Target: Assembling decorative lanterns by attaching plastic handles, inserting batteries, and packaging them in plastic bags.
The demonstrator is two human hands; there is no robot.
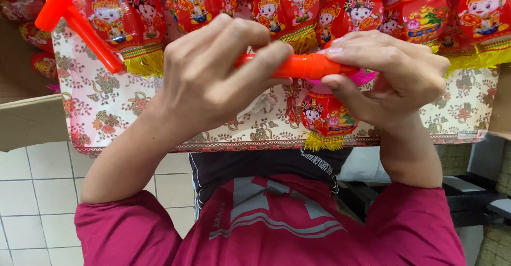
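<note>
Both my hands grip one orange plastic tube [303, 65], held level in front of me. My left hand [213, 74] closes around its left end, fingers curled over the top. My right hand [388, 77] pinches the right end, where a bit of pink plastic [364, 77] shows beneath the fingers. A small red lantern [326, 121] with cartoon figures and a yellow fringe hangs just below the tube, between my wrists.
A row of several red lanterns [122, 18] with yellow fringes lies along the top on a floral patterned cloth [101, 106]. Another orange handle [80, 24] lies at upper left. Cardboard [32, 122] sits left, white floor tiles [37, 191] below.
</note>
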